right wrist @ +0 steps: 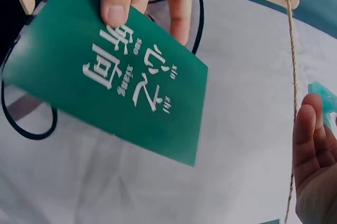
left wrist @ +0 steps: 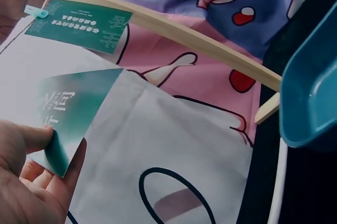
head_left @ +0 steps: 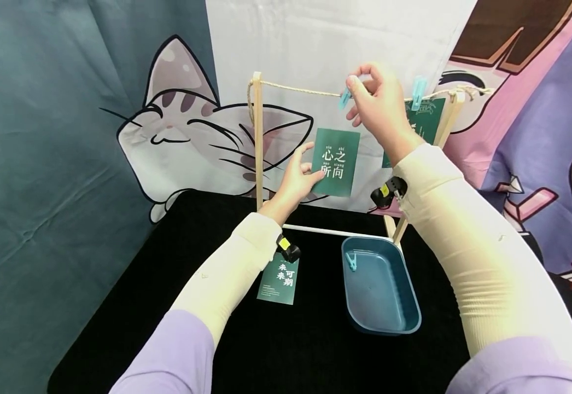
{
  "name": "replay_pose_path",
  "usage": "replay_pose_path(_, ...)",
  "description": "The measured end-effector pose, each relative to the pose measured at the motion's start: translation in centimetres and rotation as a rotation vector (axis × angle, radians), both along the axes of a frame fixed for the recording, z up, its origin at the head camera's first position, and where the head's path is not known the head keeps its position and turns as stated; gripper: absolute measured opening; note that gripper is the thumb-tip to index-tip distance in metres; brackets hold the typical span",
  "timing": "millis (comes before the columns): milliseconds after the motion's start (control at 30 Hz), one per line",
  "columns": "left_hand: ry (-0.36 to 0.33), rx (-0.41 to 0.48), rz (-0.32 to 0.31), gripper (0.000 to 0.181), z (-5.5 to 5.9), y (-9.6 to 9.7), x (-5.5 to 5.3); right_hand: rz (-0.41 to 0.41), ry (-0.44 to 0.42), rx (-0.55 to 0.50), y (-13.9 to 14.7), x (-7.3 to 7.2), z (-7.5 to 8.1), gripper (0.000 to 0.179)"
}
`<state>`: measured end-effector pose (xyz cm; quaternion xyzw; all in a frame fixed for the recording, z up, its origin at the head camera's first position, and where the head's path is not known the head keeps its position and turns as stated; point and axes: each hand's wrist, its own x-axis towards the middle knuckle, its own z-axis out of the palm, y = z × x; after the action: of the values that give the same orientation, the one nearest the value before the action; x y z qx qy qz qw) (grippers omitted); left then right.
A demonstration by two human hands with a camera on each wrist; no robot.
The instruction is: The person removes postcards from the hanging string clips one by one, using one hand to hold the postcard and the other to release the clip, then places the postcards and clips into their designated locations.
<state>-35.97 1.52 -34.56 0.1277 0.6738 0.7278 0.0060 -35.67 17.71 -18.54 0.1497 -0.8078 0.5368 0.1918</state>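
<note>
My left hand (head_left: 294,174) pinches a green card (head_left: 341,176) with white lettering by its left edge, thumb on the printed face. The card hangs in the air below a rope (head_left: 301,89) strung between two wooden posts. Up at the rope, my right hand (head_left: 375,101) pinches a light blue clothespin (head_left: 344,98) between thumb and fingers. In the right wrist view this clothespin (right wrist: 322,96) is beside the rope, partly hidden by the fingers. To the right, another green card (head_left: 426,117) hangs from the rope under a second blue clothespin (head_left: 418,93).
On the black tabletop (head_left: 168,284), a blue basin (head_left: 379,290) holds one light blue clothespin (head_left: 351,261). Another green card (head_left: 278,287) lies on the table near my left forearm. The wooden posts (head_left: 258,142) stand before a cartoon-printed cloth, with a white bar (head_left: 335,232) low between them.
</note>
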Motion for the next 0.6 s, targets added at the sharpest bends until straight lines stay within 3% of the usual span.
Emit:
replay_pose_path(133,-0.026,-0.007,-0.037,0.080,-1.4,-1.4,0.9,-0.007,-0.029,-0.018,0.6,0.6,-1.8,0.022)
replay_pose_path(400,-0.093,-0.144,-0.052,0.060,-5.2,-4.1,2.7,-0.010,-0.094,-0.020,3.2,1.5,-7.0,0.030)
replay_pose_path(600,-0.140,-0.180,-0.084,0.058,-8.4,-6.2,4.1,-0.003,-0.240,0.106,5.4,2.4,-11.8,0.042)
